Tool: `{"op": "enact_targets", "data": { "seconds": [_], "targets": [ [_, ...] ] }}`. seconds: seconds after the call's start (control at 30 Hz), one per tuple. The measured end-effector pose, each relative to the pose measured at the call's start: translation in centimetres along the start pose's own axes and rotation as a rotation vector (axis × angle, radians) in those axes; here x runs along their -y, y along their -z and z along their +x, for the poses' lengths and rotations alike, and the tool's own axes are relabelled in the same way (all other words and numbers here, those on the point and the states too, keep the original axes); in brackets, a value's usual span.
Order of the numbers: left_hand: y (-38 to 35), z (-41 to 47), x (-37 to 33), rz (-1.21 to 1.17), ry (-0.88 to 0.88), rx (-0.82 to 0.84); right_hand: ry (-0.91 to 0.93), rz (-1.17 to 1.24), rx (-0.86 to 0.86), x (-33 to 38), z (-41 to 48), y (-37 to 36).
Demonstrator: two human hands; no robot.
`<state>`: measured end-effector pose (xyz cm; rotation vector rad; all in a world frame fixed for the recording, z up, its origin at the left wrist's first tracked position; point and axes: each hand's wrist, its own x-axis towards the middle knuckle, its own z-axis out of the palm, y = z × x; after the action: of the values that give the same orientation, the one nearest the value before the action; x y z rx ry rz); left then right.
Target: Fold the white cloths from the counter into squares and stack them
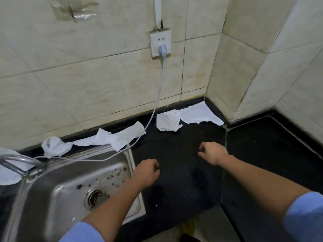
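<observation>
Several white cloths lie unfolded along the back of the black counter (183,154). One flat cloth (201,114) sits in the far corner, a crumpled one (167,122) lies just left of it, a long one (118,137) rests by the sink's back rim, and a bunched one (56,146) lies farther left. My left hand (146,172) hovers over the sink's right edge, fingers curled, holding nothing. My right hand (212,152) is over the bare counter, fingers curled downward, also holding nothing. Both hands are short of the cloths.
A steel sink (70,189) with a tap (19,163) fills the lower left. A white cord (157,102) runs from a wall socket (160,42) down across the long cloth and the sink rim. Another white cloth (8,173) lies at the far left. Tiled walls enclose the corner.
</observation>
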<state>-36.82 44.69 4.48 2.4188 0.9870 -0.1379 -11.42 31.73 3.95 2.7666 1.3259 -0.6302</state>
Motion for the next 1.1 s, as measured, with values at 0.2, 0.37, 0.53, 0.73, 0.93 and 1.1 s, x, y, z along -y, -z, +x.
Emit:
{"op": "enact_targets", "data": {
  "seconds": [0.2,0.37,0.53,0.73,0.93,1.1],
  "targets": [
    [-0.2,3.3,3.1,-0.071,0.178,0.005,0.12,0.038,0.039,4.3,12.1,-0.5],
    [0.2,4.4,5.6,-0.074,0.322,-0.025,0.143,0.083,-0.007,7.8,19.6,-1.8],
    [-0.2,5.1,7.5,-0.049,0.373,0.021,0.08,0.079,0.089,7.9,23.0,-4.4],
    [-0.5,7.7,7.9,-0.056,0.297,0.082,0.155,0.37,-0.016,7.5,19.5,-3.3],
    [-0.7,10.6,7.3,-0.112,0.222,0.107,0.16,0.499,-0.047,6.4,10.2,-3.3],
    [-3.8,10.7,6.2,-0.165,0.177,0.193,0.018,0.43,0.08,4.0,3.8,-9.2]
  ]
}}
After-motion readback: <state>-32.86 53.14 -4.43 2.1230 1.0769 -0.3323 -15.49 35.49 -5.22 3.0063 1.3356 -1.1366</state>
